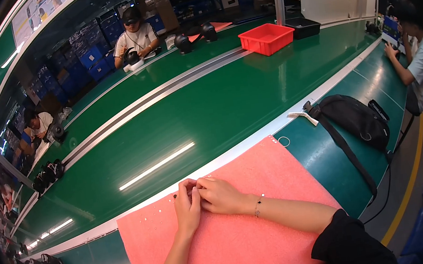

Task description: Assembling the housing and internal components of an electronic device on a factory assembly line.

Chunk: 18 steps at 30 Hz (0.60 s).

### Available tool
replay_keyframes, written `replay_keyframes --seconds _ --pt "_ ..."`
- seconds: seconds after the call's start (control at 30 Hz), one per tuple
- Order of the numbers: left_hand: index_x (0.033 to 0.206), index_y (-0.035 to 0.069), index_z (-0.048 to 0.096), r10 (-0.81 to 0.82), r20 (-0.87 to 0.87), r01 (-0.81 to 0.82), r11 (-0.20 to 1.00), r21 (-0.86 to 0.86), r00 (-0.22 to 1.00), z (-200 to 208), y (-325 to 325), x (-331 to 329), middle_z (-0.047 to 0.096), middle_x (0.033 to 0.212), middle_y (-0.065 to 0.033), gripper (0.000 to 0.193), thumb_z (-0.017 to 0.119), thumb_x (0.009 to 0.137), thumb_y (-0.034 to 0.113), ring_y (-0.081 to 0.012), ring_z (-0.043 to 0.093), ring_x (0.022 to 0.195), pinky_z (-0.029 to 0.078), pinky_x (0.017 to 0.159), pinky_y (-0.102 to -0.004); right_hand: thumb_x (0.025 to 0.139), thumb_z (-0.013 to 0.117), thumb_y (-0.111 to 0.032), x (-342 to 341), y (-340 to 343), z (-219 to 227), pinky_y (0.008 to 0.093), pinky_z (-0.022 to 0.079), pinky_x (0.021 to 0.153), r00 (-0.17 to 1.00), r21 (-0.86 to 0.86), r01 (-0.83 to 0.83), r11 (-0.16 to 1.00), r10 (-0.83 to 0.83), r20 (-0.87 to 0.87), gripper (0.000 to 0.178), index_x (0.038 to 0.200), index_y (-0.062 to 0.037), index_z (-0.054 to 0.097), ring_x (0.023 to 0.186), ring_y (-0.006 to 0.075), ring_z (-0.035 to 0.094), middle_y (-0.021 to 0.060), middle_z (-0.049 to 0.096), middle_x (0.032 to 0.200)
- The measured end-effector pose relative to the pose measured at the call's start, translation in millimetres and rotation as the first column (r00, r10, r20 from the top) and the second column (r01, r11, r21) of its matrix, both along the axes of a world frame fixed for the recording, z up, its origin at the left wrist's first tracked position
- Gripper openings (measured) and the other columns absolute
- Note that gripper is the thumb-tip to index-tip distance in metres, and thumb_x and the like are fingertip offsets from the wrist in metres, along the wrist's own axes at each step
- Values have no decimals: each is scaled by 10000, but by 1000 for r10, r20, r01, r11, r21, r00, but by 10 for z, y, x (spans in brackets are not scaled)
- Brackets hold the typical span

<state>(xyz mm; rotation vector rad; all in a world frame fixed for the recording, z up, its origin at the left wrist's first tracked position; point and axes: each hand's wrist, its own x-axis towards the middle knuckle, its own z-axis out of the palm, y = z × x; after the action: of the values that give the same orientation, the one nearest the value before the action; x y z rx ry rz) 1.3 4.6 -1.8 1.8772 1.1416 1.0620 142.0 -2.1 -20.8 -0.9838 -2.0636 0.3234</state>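
My left hand and my right hand meet over the far edge of a pink foam mat. Their fingertips are bent and pressed together. Whatever sits between them is hidden or too small to name. A tiny dark piece shows just beside my left fingers. Small pale bits lie scattered on the mat, left of my hands. A bracelet with dark charms circles my right wrist.
A black bag with a long strap lies on the bench to the right, beside a white strip. Beyond runs a green conveyor belt bearing a red bin and a black bin. Other people sit across and at right.
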Motion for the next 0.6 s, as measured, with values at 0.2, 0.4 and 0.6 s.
replay_keyframes --seconds 0.2,0.4,0.6 --pt "1074 -3 469 0 -8 0 1000 -3 1000 7 2 -6 600 974 -157 209 447 904 118 -244 604 902 465 807 -333 718 609 -89 -1 0 11 406 456 775 1000 3 -1 1000 1 8 200 893 8 601 888 303 540 124 528 934" --pt "1066 -4 471 -7 1 7 1000 -17 1000 10 0 -2 603 968 -155 202 448 904 114 -241 606 896 466 798 -328 718 607 -84 0 -4 18 409 455 789 1000 -15 0 1000 1 9 204 901 7 602 897 304 540 127 529 944" --pt "1063 -4 472 -1 -2 1 1000 -19 1000 21 -7 4 606 961 -155 200 449 904 115 -241 609 888 468 795 -328 716 608 -79 0 -3 9 408 455 785 1000 1 -2 1000 2 7 203 900 8 599 895 304 540 128 527 944"
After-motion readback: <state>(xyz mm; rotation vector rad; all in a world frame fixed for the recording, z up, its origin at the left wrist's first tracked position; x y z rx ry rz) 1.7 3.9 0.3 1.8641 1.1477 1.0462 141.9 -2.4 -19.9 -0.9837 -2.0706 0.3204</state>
